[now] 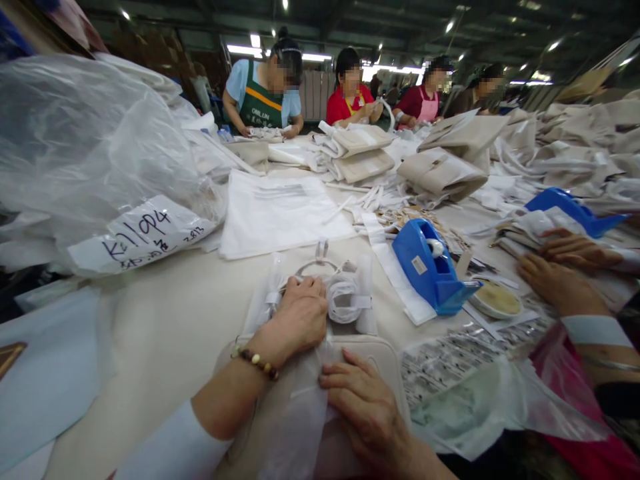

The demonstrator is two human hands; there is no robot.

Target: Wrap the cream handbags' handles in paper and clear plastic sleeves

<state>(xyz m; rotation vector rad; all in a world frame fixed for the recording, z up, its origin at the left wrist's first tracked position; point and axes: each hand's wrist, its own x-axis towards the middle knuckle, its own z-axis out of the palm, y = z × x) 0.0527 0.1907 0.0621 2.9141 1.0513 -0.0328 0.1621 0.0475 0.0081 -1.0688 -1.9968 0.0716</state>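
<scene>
A beige bag (385, 357) lies in front of me, its flap towards me. Beyond its far edge lie wrapped handle parts and a rolled white strap (343, 303) under clear plastic. My left hand (303, 310), with a beaded bracelet at the wrist, is closed over the middle of these parts. A strip of translucent plastic film (295, 427) runs from under its fingers towards me across the bag; the fingertips are hidden. My right hand (365, 400) lies on the bag beside the film, fingers stretched out, the tips touching the film's edge.
A blue tape dispenser (425, 267) and a round tin (496, 298) stand to the right. White sheets (280, 213) lie ahead. A large plastic bag (100, 153) fills the left. A neighbour's hands (565, 267) work at right; several people sit opposite behind piled beige bags (445, 170).
</scene>
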